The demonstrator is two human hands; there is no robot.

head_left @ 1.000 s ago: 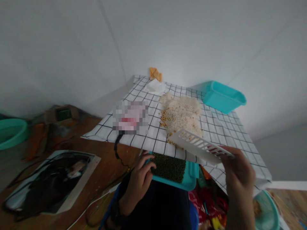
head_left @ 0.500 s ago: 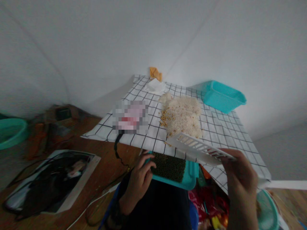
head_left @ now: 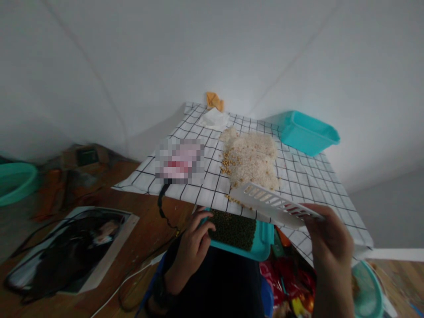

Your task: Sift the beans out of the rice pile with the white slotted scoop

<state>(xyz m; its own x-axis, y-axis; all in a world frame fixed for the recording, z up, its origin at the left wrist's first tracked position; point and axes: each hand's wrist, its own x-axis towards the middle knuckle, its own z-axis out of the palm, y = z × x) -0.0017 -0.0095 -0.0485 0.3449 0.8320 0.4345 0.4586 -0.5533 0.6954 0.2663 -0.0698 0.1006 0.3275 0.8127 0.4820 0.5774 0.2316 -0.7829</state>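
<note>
My left hand grips the near-left edge of a teal tray filled with dark green beans, held just under the front edge of the checked cloth. My right hand is closed on one end of a white slotted plastic scraper, which slants down toward the cloth's front edge. A pile of white rice mixed with yellow beans lies on the cloth just beyond the scraper.
A teal tub stands at the cloth's far right. White tissue and an orange scrap lie at the back by the wall. On the wooden floor sit a framed picture, cables, a green basin, and coloured packets.
The scraper has shifted slightly along the cloth's front edge; a few yellow beans now lie beside its tip. Both hands stay almost in place.
</note>
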